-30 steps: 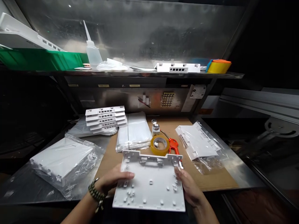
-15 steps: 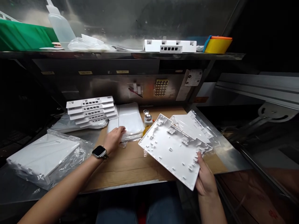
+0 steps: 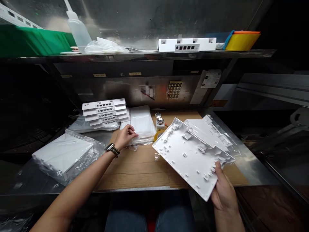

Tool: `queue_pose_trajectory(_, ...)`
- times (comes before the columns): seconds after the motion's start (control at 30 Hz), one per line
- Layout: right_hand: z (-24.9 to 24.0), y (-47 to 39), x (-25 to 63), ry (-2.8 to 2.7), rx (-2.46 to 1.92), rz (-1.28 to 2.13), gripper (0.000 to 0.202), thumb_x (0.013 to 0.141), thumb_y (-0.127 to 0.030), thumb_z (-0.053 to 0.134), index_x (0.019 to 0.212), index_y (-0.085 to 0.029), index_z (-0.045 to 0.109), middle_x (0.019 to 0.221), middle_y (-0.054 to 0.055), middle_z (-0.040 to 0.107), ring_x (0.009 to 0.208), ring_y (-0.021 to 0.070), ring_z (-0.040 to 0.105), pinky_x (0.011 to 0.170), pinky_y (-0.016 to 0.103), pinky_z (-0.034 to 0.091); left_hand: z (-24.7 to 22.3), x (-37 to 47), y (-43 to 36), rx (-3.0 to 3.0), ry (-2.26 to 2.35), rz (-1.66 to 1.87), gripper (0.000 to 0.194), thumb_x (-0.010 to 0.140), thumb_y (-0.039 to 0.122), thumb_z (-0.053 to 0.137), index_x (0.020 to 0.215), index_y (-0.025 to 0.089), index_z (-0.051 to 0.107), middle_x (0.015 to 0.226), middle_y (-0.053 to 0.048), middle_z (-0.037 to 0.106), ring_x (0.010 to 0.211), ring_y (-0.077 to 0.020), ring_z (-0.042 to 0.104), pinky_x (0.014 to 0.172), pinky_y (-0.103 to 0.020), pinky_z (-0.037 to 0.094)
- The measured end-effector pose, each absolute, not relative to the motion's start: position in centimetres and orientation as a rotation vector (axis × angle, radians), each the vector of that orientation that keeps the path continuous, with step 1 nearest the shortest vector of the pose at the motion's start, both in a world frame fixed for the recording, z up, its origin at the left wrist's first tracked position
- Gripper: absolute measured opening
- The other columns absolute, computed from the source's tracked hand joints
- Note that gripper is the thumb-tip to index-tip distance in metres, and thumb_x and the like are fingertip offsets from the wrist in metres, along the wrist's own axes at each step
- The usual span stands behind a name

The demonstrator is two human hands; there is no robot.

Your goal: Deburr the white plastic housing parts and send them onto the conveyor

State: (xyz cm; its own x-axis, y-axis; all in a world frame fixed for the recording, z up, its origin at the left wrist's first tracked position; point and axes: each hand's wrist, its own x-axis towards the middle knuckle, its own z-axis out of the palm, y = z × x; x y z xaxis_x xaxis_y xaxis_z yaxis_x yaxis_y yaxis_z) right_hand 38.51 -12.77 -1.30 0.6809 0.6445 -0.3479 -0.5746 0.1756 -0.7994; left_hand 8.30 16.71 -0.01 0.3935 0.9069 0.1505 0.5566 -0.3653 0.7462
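My right hand (image 3: pixel 224 190) grips a white plastic housing shell (image 3: pixel 185 161) by its lower right corner, thumb on top. The shell is tilted, its inner side with clips and ribs turned up. My left hand (image 3: pixel 125 136) is at the near left edge of a stack of clear plastic bags (image 3: pixel 142 120). Its fingers are curled and drawn together with the thumb over the bags; whether a bag edge is between them cannot be made out. Behind the held shell lie more white plastic parts (image 3: pixel 201 127) in clear wrapping, partly hidden.
Several white housings (image 3: pixel 105 111) are stacked at the back left. A bagged white housing (image 3: pixel 65 154) lies at the left. A small metal-lidded bottle (image 3: pixel 159 122) and a yellow tape roll (image 3: pixel 158 135) stand mid-table. The shelf (image 3: pixel 145 55) above holds a squeeze bottle (image 3: pixel 79 30) and a yellow container (image 3: pixel 242 41).
The view has swung slightly left. My left hand has turned at the wrist and its fingers have curled at the bags. My right hand still holds the shell at much the same tilt.
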Motion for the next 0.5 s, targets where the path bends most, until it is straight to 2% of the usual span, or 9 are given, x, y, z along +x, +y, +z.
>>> queue_pose_trajectory(0.1, -1.3, -12.6, 38.1, -0.076, -1.117, 0.835, 0.073, 0.085, -0.055, 0.080, 0.146, -0.020, 0.059, 0.123, 0.009, 0.078, 0.116, 0.0292, 0.074, 0.106, 0.043, 0.059, 1.2, 7.8, 18.9, 1.871, 1.179, 0.630, 0.038, 0.076, 0.034, 0.087, 0.094, 0.019, 0.057, 0.078, -0.001, 0.073, 0.078, -0.0222, 0.072, 0.076, -0.035, 0.056)
queue_pose_trajectory(0.23, -1.5, -12.1, 37.2, -0.111, -1.110, 0.811, 0.070, 0.084, -0.054, 0.080, 0.143, -0.021, 0.061, 0.117, 0.008, 0.080, 0.113, 0.0290, 0.075, 0.104, 0.043, 0.060, 2.7, 6.9, 20.6, 1.716, 1.049, 0.487, 0.019, 0.089, 0.029, 0.078, 0.094, 0.014, 0.067, 0.083, -0.001, 0.072, 0.075, -0.0173, 0.070, 0.075, -0.036, 0.060)
queue_pose_trajectory(0.4, -2.2, -9.1, 35.6, -0.218, -1.180, 0.975, 0.063, 0.076, -0.065, 0.082, 0.120, -0.020, 0.074, 0.112, 0.009, 0.081, 0.116, 0.0328, 0.073, 0.095, 0.043, 0.063, 3.0, 7.9, 19.6, 1.643, 0.943, 0.567, 0.016, 0.090, 0.024, 0.078, 0.096, 0.014, 0.066, 0.088, -0.001, 0.071, 0.081, -0.0170, 0.070, 0.079, -0.036, 0.061)
queue_pose_trajectory(0.5, -2.1, -5.3, 33.2, -0.387, -1.162, 1.219, 0.058, 0.071, -0.066, 0.084, 0.109, -0.023, 0.077, 0.110, 0.008, 0.081, 0.119, 0.0311, 0.072, 0.095, 0.040, 0.063, 2.6, 9.7, 18.0, 1.653, 0.887, 0.579, 0.019, 0.094, 0.029, 0.075, 0.101, 0.014, 0.067, 0.095, -0.003, 0.071, 0.086, -0.0186, 0.070, 0.080, -0.037, 0.061)
